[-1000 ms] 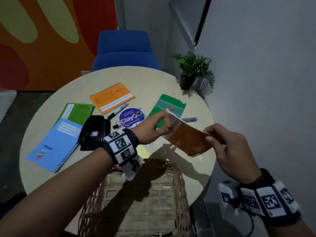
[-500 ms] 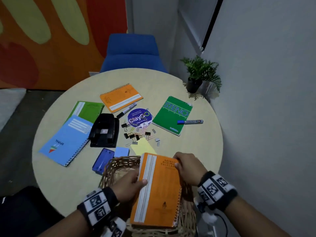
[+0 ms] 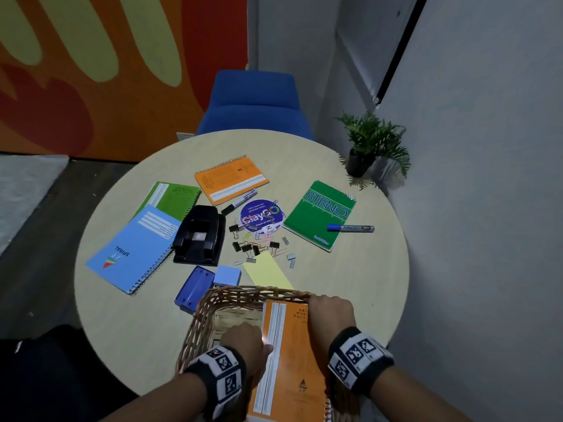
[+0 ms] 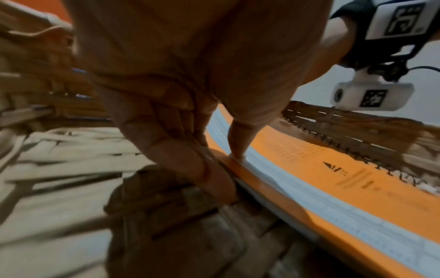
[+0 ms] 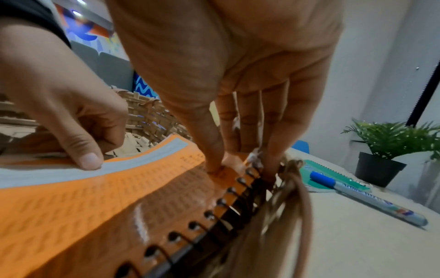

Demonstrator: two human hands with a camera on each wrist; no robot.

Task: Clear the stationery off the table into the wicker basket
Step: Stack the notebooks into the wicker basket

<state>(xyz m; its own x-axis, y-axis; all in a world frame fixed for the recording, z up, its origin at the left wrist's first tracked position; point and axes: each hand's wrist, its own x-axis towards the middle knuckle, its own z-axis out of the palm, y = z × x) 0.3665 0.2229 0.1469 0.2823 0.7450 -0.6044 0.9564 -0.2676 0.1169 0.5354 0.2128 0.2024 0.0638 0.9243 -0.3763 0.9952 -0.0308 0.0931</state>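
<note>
An orange spiral notebook (image 3: 292, 360) lies tilted inside the wicker basket (image 3: 213, 303) at the table's near edge. My left hand (image 3: 262, 345) pinches its open long edge, thumb on the cover and fingers underneath, as the left wrist view shows on the notebook (image 4: 333, 178). My right hand (image 3: 323, 309) grips the far corner at the spiral binding. In the right wrist view its thumb presses the cover (image 5: 119, 206) and its fingers (image 5: 269, 150) reach down between the spiral and the basket wall (image 5: 292, 188).
Spread over the round table (image 3: 350, 284) are another orange notebook (image 3: 231, 179), green (image 3: 176, 196) and blue (image 3: 134, 248) notebooks, a steno pad (image 3: 320, 214), a blue marker (image 3: 350, 228), a black hole punch (image 3: 199, 236), binder clips (image 3: 253, 245) and yellow notes (image 3: 266, 271). A potted plant (image 3: 371, 147) stands at the far right.
Both hands have brought the orange notebook from above the table down into the basket, and it now sits lower and further right in it.
</note>
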